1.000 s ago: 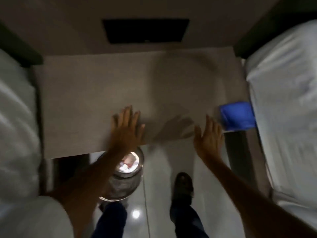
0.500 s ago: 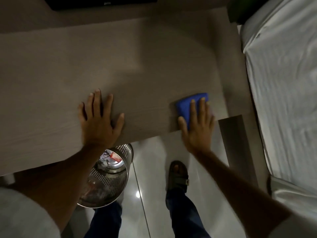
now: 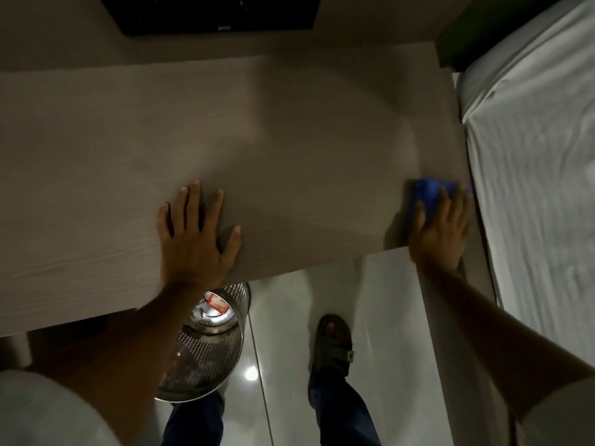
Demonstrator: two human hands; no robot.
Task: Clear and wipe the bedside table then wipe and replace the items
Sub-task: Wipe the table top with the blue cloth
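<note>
Person stands at bare table (image 3: 225, 130). Right hand (image 3: 441, 226) presses flat, fingers spread, on blue cloth (image 3: 426, 194) at table's right front corner. Left hand (image 3: 196, 233) flat, spread, braces front edge. Unwiped surface stretches leftward from cloth, along table's length.

Perforated metal bin (image 3: 206, 346) on glossy floor (image 3: 283, 317), below the fingers (image 3: 190, 201) of the left hand (image 3: 193, 246), scraps inside. Sandal (image 3: 335, 342) lower, between both sets of fingers. White bedsheet (image 3: 534, 156) just right of the right hand (image 3: 441, 233). Black panel (image 3: 219, 14) far beyond the fingertips.
</note>
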